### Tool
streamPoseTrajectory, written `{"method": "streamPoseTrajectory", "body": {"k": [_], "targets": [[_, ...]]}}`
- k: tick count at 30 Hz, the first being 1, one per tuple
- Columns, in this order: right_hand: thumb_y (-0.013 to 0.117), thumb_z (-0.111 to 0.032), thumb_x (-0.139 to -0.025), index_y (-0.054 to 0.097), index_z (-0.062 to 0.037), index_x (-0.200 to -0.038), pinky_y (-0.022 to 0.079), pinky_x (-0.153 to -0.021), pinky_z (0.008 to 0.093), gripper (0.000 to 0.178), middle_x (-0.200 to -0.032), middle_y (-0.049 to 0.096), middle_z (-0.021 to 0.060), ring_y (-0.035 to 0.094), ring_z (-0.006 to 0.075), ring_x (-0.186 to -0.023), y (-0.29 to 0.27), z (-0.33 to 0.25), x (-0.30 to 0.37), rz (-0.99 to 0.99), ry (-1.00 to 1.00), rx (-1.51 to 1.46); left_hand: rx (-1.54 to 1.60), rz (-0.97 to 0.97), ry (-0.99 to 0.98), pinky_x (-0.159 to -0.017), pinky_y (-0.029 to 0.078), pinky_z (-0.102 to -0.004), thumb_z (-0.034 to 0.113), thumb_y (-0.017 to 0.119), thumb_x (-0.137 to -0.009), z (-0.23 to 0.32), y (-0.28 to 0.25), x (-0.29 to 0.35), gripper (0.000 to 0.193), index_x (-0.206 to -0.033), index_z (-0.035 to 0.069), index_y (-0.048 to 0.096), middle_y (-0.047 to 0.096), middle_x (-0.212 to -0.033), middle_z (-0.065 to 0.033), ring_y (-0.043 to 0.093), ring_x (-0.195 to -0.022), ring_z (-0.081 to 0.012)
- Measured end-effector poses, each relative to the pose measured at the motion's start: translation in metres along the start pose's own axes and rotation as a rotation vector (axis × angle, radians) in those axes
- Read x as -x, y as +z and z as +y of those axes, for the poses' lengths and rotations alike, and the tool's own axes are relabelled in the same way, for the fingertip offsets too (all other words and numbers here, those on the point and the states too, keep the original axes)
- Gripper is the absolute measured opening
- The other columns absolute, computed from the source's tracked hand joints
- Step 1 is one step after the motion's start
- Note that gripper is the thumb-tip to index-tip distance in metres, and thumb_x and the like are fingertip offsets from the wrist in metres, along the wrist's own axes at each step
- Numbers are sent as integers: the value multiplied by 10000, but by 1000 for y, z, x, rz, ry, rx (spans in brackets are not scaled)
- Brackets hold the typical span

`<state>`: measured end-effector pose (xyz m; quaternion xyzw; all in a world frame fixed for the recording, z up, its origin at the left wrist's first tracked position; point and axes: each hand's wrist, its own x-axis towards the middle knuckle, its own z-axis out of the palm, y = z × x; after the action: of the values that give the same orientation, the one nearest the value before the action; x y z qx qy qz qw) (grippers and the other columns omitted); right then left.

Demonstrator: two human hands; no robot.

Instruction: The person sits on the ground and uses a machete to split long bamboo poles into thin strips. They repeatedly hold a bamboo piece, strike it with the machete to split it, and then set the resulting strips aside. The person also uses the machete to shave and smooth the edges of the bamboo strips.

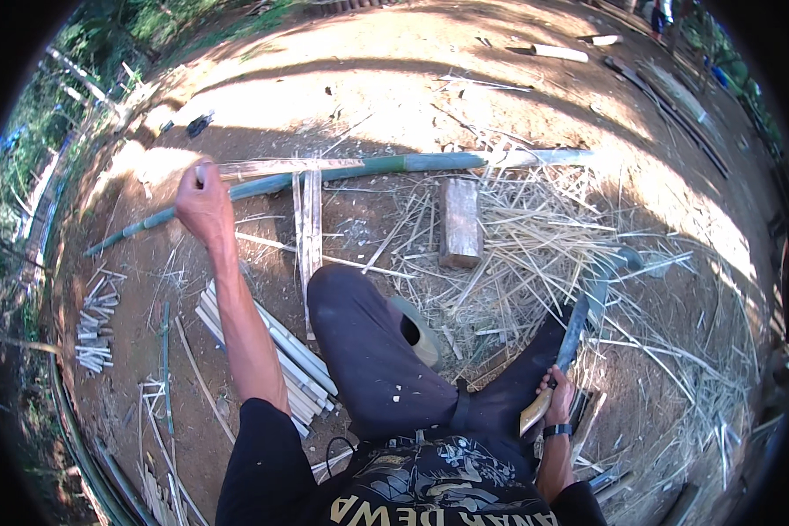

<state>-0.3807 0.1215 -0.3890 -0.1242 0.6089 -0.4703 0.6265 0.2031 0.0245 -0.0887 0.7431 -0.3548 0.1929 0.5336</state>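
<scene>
Outdoors on bare brown ground, the left hand (pixel 206 206) is stretched well forward, its fingers closed around one end of a thin, pale bamboo strip (pixel 294 167). The strip reaches out to the right, roughly level, along the far side of a long green pole (pixel 381 165); whether the two touch, I cannot tell. Low on the right, the right hand (pixel 559 393) grasps a long-bladed knife (pixel 577 329) by its handle, beside the person's thigh. The knife's wooden butt points down toward the body, while its blade slants forward and to the right, over loose slivers.

The pole runs crosswise beyond the knees, passing near the far end of a narrow split board (pixel 309 228) that lies lengthwise ahead of the left knee. Right of that board sits a squared wooden block (pixel 460 223), with a tangled heap of pale shavings (pixel 535 223) around its right side. Beside the left leg, partly behind the left forearm, lies a bundle of pale bamboo lengths (pixel 300 359). Farther left is a small pile of short cut pieces (pixel 96 324). A dark band (pixel 557 430) circles the right wrist.
</scene>
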Motion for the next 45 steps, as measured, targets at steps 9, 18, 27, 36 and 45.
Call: {"method": "streamPoseTrajectory", "body": {"k": [9,18,27,36,45], "targets": [[627,-248,-889,600,9,-986,468,-482,272,275,-712,546,38,524,127,-543,0,-1,7,-75,24,-69,93,23,514,-653,467,-372,148,533,-927,59,52,42,238,-972,-17,699,627,-862,-141,601,-714,-252],[599,-229,-923,495,-36,-1266,489,-596,288,407,-919,535,29,518,115,-715,63,-41,43,-413,177,-544,1045,-109,-94,-354,346,-259,239,445,-880,95,98,56,272,-667,72,420,391,-507,-27,371,-365,-136],[599,-192,-923,469,-100,-1296,477,-571,280,405,-835,501,4,500,88,-653,28,-32,76,-302,193,-599,1292,-154,108,-382,226,-241,379,322,-924,188,2,54,388,-716,74,441,320,-520,-23,272,-386,-113],[604,-122,-897,395,-42,-1374,495,-503,264,527,-812,518,25,510,97,-587,40,-104,107,-204,-181,-198,1294,-214,80,-376,222,-238,345,297,-942,199,-31,61,342,-753,92,430,346,-529,-10,284,-381,-100],[655,-99,-788,498,5,-1292,507,-729,370,538,-1063,653,233,627,273,-696,71,-66,68,-152,-755,925,1265,-184,0,-467,327,-286,335,345,-943,206,-25,71,321,-826,66,475,402,-597,-35,391,-467,-146]]}}
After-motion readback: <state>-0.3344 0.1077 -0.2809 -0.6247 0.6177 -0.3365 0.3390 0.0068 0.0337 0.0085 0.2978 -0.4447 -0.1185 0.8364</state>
